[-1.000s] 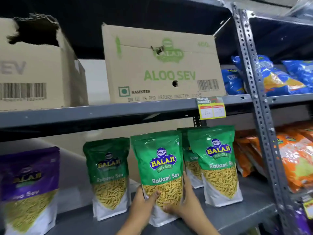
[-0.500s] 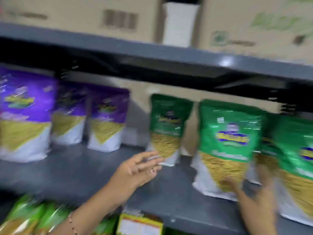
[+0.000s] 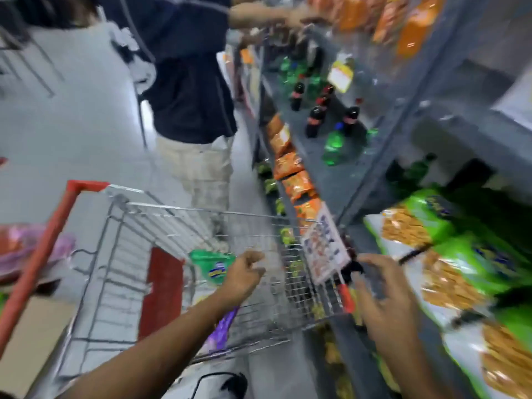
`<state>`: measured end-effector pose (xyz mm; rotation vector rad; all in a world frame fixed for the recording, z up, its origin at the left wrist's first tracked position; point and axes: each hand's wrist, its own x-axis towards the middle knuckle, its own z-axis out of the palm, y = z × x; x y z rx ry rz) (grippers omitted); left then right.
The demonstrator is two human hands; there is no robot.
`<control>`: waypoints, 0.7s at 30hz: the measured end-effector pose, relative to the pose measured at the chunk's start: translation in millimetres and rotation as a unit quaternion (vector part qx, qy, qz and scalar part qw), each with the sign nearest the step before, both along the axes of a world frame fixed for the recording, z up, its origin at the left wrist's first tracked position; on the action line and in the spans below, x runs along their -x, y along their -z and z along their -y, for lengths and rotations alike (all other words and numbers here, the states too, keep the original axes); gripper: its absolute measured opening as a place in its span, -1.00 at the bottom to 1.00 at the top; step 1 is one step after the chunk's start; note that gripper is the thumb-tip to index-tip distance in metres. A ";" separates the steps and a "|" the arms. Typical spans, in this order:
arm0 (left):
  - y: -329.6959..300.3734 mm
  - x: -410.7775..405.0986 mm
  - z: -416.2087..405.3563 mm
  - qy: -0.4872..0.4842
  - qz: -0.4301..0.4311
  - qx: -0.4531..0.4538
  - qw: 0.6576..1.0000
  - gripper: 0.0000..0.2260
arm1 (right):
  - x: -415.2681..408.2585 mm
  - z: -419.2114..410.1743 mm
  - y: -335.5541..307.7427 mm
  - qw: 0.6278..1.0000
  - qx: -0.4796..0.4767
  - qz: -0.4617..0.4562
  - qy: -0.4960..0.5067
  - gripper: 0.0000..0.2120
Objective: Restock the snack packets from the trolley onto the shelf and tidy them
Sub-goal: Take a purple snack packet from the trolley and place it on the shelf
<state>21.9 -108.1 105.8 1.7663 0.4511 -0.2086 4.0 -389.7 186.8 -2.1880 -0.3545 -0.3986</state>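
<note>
The green snack packet [image 3: 213,267] stands in the trolley [image 3: 172,254]; both hands [image 3: 244,273] [image 3: 383,286] reach spread, empty. A hasty grab could topple it.

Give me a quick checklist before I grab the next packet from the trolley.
1. Left hand free: ok, open and empty over the trolley.
2. Right hand free: ok, open, holding nothing.
3. Packet within reach: ok, green packet stands right beside the left hand.
4. More stock left: ok, purple packet lies lower in the trolley.
5. Aisle clear: not ok, another person stands just past the trolley.
6. Grip on the packet: cannot tell, picture blurred.
</note>
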 end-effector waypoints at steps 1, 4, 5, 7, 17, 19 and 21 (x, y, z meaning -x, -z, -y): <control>14.4 8.8 -18.5 -0.026 -0.029 -0.054 0.998 -0.72 | -8.4 -48.2 3.8 0.999 0.003 -0.044 -0.016 -0.76; 60.0 30.8 -64.0 -0.034 -0.127 -0.182 0.975 -0.59 | -39.9 -119.8 84.2 0.956 0.057 -0.260 -0.121 -0.72; 64.1 35.7 -67.8 -0.014 -0.152 -0.179 0.972 -0.54 | -42.9 -134.4 102.7 0.935 0.086 -0.317 -0.130 -0.70; 84.2 42.3 -69.6 0.031 -0.190 -0.143 0.971 -0.51 | -49.7 -166.5 144.6 0.901 0.167 -0.358 -0.178 -0.58; 164.6 52.9 -43.7 0.256 -0.255 -0.307 0.881 -0.52 | -61.3 -221.2 218.2 0.732 0.576 -0.177 -0.319 -0.64; 163.3 45.7 -49.3 0.307 -0.252 -0.331 0.856 -0.62 | -65.4 -213.9 218.6 0.762 0.541 -0.164 -0.317 -0.67; 136.8 33.9 -54.7 0.350 -0.225 -0.337 0.844 -0.76 | -66.8 -206.7 216.4 0.819 0.475 -0.162 -0.276 -0.70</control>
